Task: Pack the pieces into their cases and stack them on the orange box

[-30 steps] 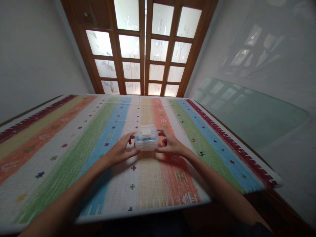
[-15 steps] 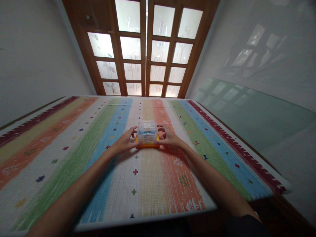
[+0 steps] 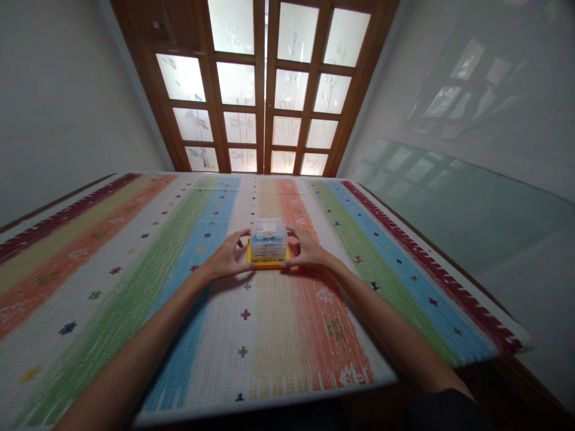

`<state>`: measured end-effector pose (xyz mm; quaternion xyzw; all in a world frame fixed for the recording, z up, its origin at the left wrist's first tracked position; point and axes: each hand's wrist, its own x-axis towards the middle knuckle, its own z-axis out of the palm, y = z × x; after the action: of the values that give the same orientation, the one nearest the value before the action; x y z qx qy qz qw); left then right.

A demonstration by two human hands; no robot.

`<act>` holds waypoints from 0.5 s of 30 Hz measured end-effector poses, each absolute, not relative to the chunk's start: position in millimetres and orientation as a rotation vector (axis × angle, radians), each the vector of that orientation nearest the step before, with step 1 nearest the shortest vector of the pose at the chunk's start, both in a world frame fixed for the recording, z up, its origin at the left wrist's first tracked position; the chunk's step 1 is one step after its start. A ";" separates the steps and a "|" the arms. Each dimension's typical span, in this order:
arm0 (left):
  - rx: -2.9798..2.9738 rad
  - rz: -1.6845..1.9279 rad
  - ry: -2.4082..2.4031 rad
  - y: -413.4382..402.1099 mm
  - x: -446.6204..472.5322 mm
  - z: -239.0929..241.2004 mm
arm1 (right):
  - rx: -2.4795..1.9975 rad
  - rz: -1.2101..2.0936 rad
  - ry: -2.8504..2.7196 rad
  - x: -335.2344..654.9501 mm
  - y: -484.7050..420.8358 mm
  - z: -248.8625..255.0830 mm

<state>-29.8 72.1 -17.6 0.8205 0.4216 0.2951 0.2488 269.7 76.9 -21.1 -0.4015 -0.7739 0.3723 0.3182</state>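
Observation:
A small stack of clear plastic boxes (image 3: 269, 244), with something blue and a pale label inside or on top, stands upright on a yellow-orange base (image 3: 269, 265) near the middle of the table. From the left side, my left hand (image 3: 229, 256) curves around it, thumb at the base's front left corner and fingers by the side wall. Mirroring that, my right hand (image 3: 308, 248) grips the right side, its thumb at the front right corner. The fingertips behind the stack are partly hidden. What lies inside the boxes is too small to make out.
A striped, patterned cloth (image 3: 179, 239) covers the table. Beyond its far edge are wooden doors (image 3: 264, 90) with frosted panes. A pale green glass panel (image 3: 449, 191) lies along the right, beside the wall.
Both thumbs have slid slightly down to the front edge of the yellow-orange base. The stack stays in nearly the same place, and the camera view has shifted a little.

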 end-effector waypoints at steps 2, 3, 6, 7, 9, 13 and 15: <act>2.268 0.832 1.167 68.5 -36.8 -17.7 | -1.077 0.891 -2.110 270.3 76.2 -21.3; 2.281 0.845 1.192 66.2 -40.5 -17.9 | -1.097 0.865 -2.142 270.2 75.8 -21.0; 2.405 0.822 1.298 59.6 -50.0 -18.6 | -1.184 0.803 -2.201 268.2 74.5 -19.0; 2.460 0.802 1.319 57.8 -51.8 -18.9 | -1.208 0.783 -2.209 267.2 74.1 -18.1; 2.541 0.776 1.336 55.6 -53.0 -19.8 | -1.231 0.747 -2.210 265.4 73.3 -16.7; 2.602 0.753 1.328 55.4 -49.2 -22.7 | -1.301 0.685 -2.188 265.6 73.2 -17.6; 2.629 0.743 1.319 55.8 -47.2 -24.2 | -1.360 0.640 -2.163 268.8 74.3 -19.5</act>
<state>-47.2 55.8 -24.2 0.8654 0.4342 0.2445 0.0537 268.8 74.3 -19.5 -0.4997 -0.7949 0.2353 0.2511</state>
